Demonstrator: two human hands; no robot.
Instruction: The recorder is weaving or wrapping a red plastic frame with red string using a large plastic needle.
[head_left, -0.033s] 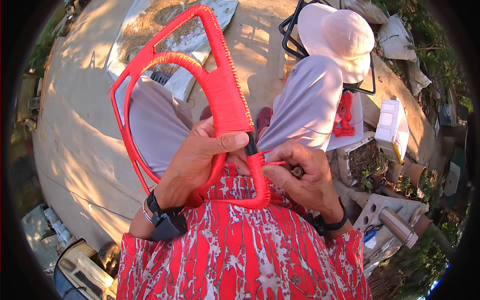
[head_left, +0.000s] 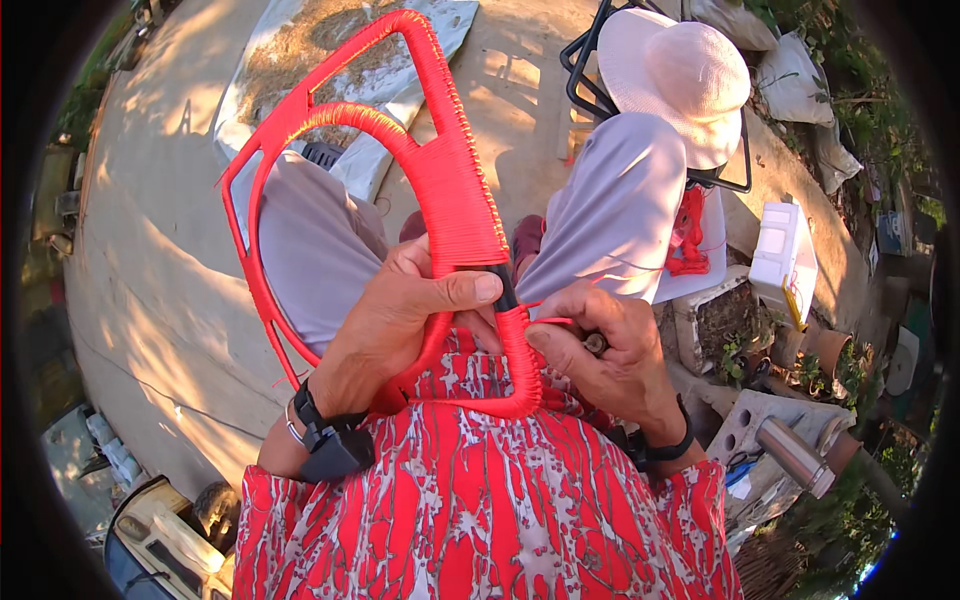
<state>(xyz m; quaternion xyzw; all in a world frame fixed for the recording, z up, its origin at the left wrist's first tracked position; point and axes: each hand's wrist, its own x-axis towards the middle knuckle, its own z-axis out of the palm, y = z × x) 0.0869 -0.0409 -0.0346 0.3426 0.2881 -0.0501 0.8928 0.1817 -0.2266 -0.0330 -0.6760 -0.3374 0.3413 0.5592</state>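
A black frame wrapped closely in red cord (head_left: 455, 205) leans across my lap, its looped upper part pointing away to the left. My left hand (head_left: 390, 305) is closed round its near side, thumb pressed beside a short bare black bar (head_left: 504, 290). Below that bare stretch, tight red turns cover the bar down to the rounded corner. Just right of it, my right hand (head_left: 620, 345) pinches a strand of red cord (head_left: 552, 321). A small, round, brownish end (head_left: 596, 343) of something also pokes from its curled fingers; the rest is hidden.
A pale brimmed hat (head_left: 690, 75) rests on a black metal frame (head_left: 735, 180) past my right knee. Red cord (head_left: 690, 235) lies on a pale surface beside a white box (head_left: 783, 255). A metal cylinder (head_left: 797, 455) lies on a concrete block (head_left: 745, 430) at right. A whitish sheet (head_left: 440, 50) spreads ahead.
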